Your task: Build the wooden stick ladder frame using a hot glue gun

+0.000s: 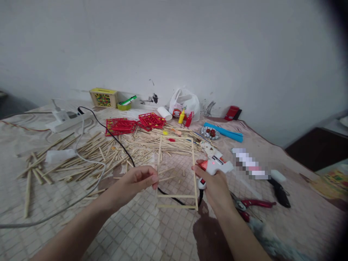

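Clearly a slim rectangular frame [193, 156] of pale bare sticks, two crossbars close together at its near end, between both hands above the tablecloth [130, 232]. Left hand [141, 179]: thumb and fingers pinched on its left side. Right hand [217, 185]: wrapped round a white glue gun [221, 166], red light lit, fingertips also at the frame's right side. Black cord [201, 197] passes behind the near end; loose sticks [148, 139] crowd beyond. Red-handled cutters [258, 203] near right forearm. Gun's dark label: too small to read.
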`<state>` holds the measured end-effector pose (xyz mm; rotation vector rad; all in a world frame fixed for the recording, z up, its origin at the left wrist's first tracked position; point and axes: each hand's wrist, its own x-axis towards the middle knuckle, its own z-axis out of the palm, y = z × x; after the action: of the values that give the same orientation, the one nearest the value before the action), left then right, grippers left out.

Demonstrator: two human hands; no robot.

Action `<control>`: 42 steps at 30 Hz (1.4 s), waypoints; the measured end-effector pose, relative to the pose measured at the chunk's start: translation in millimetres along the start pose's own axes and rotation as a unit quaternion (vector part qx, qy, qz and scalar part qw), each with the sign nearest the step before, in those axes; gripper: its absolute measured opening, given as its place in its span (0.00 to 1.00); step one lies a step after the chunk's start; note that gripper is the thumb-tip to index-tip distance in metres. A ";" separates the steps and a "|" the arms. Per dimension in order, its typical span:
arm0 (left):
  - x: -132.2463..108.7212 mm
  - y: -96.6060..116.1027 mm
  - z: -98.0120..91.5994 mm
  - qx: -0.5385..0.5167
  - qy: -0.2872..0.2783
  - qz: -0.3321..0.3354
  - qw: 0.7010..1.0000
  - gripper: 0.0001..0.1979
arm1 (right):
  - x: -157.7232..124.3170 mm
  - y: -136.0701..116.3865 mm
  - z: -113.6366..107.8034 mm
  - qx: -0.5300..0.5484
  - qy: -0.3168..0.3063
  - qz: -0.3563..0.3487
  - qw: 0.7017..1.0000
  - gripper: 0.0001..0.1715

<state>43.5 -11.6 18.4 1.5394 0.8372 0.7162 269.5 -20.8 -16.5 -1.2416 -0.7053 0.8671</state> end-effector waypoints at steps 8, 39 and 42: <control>0.7 -5.8 -8.2 -0.036 0.068 -0.016 0.997 0.12 | -0.3 -1.0 0.3 -0.015 -0.013 0.007 1.000 0.20; 2.3 -16.3 16.5 0.064 0.171 0.033 0.983 0.14 | -25.5 -17.0 2.1 0.082 -0.135 0.059 0.986 0.18; 1.6 -15.4 19.3 0.042 0.177 0.026 0.983 0.14 | -30.1 -17.5 2.7 0.085 -0.144 0.075 0.983 0.19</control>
<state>58.6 -20.0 0.6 1.5365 1.1054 1.0244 254.9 -47.0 1.3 -1.0363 -0.7560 1.2243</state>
